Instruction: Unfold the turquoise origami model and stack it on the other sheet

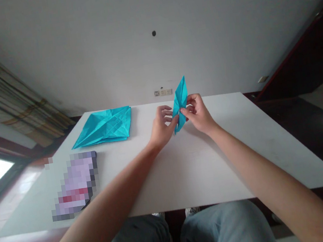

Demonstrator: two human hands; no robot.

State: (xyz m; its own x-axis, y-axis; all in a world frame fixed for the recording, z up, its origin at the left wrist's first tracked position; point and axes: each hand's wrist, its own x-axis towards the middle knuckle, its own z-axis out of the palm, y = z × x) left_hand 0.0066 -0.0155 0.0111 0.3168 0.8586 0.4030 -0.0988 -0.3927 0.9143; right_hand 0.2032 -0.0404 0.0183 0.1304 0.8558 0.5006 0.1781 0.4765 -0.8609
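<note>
A narrow, pointed piece of folded blue paper [180, 98] stands upright above the far middle of the white table [186, 165]. My left hand [162, 127] pinches its lower left edge with thumb and fingers. My right hand [198, 113] grips its middle from the right, fingers closed on the paper. Both forearms reach forward over the table.
A larger creased sheet of blue paper [104, 126] lies flat at the far left of the table. A blurred-out flat object [75, 184] lies nearer on the left. A white wall with sockets [163, 92] stands behind the table. My knees show below the near edge.
</note>
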